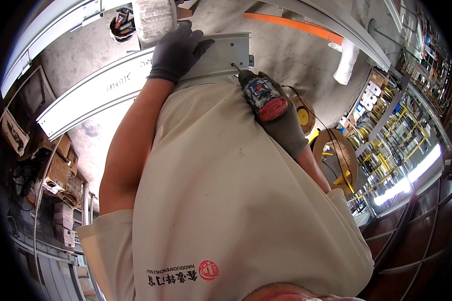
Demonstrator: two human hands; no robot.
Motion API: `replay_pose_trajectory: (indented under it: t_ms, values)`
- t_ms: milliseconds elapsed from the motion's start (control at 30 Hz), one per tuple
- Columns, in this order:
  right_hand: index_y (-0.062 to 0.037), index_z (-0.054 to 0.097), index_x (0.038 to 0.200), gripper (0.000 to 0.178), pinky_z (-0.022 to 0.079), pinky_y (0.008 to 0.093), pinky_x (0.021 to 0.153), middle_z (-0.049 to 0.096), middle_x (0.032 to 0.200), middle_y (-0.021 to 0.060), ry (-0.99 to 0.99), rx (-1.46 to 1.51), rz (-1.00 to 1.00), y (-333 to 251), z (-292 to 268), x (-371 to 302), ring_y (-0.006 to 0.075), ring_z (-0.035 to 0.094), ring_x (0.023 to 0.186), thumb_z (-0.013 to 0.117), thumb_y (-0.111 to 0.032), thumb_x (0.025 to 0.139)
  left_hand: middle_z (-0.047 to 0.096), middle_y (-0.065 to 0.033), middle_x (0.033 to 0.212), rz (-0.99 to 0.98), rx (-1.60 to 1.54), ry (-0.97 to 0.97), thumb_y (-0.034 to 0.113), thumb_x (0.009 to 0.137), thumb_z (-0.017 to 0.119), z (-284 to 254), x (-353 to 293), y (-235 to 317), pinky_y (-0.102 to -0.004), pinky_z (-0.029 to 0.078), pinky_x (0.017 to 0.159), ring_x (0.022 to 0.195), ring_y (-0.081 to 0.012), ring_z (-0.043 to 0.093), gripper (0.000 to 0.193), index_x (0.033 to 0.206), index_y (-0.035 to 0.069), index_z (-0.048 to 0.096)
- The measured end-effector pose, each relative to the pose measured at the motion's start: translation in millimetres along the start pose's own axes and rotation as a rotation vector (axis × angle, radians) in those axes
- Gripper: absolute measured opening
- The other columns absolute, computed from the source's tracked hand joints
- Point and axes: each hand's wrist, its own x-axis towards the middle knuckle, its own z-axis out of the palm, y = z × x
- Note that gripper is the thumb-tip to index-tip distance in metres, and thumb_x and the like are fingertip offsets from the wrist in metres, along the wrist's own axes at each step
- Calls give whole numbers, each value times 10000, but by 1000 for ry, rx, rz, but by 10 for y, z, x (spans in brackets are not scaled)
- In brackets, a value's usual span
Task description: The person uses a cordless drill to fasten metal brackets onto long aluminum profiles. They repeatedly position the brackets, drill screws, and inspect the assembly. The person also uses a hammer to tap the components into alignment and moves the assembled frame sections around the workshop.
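While the right hand (286, 131) grips the drill (264, 98), the left hand (177, 53) covers the rail's (130, 73) upper edge, hold unclear. If loose, I judge the bit (235, 66) could skid.

Workshop: power drill (264, 100), long metal bar (135, 74), concrete floor (281, 50), cardboard boxes (58, 173) piled left, crowded racks (389, 145) right.

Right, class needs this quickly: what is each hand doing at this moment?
Left hand: laid over the white metal profile; whether it grips cannot be told.
Right hand: closed, holding the power drill.
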Motion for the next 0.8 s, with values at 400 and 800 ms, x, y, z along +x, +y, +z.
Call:
replay_pose_trajectory:
  t_ms: [400,800]
  values:
    - [-41,411,1516,728,475,353,1105,641,1391,162,-2,7,9,-26,-11,-8,252,630,1291,744,-94,871,648,-126,945,-32,5,-38,440,935,708,-12,-11,18,-430,559,677,760,-317,678,351,918,91,675]
    - [-62,398,1528,775,484,364,1099,651,1378,162,-23,58,45,-100,-21,-28,267,639,1279,773,-97,851,617,-118,913,-21,1,-44,442,942,698,-51,22,42,-424,554,673,765,-304,672,351,901,95,658]
